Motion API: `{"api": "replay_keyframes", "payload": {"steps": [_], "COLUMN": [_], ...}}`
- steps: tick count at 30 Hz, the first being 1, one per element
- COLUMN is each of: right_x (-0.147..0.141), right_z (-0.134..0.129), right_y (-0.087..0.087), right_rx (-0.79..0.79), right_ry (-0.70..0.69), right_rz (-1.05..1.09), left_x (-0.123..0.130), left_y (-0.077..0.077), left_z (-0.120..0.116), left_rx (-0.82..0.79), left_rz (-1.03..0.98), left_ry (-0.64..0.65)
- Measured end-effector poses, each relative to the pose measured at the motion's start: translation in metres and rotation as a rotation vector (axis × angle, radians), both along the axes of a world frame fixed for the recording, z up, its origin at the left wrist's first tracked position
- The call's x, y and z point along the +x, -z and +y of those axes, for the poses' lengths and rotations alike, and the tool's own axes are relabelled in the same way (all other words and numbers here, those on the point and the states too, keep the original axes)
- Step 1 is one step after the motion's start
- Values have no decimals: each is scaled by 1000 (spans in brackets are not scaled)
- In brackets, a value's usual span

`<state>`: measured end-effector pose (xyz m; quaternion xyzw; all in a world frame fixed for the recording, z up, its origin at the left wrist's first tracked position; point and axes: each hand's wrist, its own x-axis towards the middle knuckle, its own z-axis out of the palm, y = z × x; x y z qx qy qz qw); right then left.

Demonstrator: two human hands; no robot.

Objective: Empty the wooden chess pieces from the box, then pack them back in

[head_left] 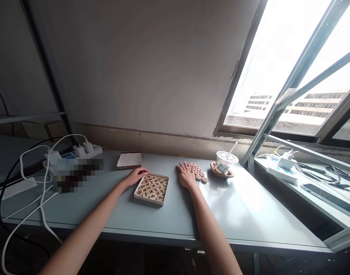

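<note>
A shallow white box stands on the desk before me, filled with rows of round wooden Chinese chess pieces marked in black. My left hand rests at the box's back left corner, its fingers stretched out and nothing seen in its grip. To the right of the box, my right hand lies spread, palm down, at the left side of a cluster of red-marked chess pieces. Some of those pieces are partly hidden behind its fingers. Whether the palm covers any pieces I cannot tell.
Behind the box lies its open lid. A plastic cup with a straw sits in a brown bowl right of the pieces. White cables and a power strip occupy the left. A phone lies on the right-hand desk.
</note>
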<state>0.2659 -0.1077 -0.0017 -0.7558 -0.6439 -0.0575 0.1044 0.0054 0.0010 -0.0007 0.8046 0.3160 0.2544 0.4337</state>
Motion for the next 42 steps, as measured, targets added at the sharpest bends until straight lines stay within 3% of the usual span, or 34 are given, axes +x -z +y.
{"api": "replay_keyframes", "payload": {"steps": [4,7,11,14,16,19,24,28,35,42], "right_x": [18,13,-26,-65,-83,-90,-71,-63,-61,-64], "right_z": [-7,-7,-3,-2,-2,-5,-25,-35,-29,-35], "right_y": [-3,-8,-24,-39,-47,-54,-55,-55,-52,-49], "right_rx": [-21,25,175,146,107,87,10,-55,-130,-43], "right_ry": [90,55,-208,-456,-522,-446,-284,-292,-320,-318], "right_rz": [19,50,188,217,133,-19,-124,-68,43,-75], "left_x": [-1,-1,0,2,2,3,5,7,4,3], "left_y": [-5,-8,-4,0,2,4,4,3,5,3], "left_z": [-4,-5,0,5,8,8,6,4,3,0], "left_rx": [-74,-77,-29,36,73,104,164,245,263,263], "left_rz": [4,5,-9,-42,-58,-61,-46,-23,-11,-44], "left_ry": [17,6,19,21,16,1,-40,-28,-50,-54]}}
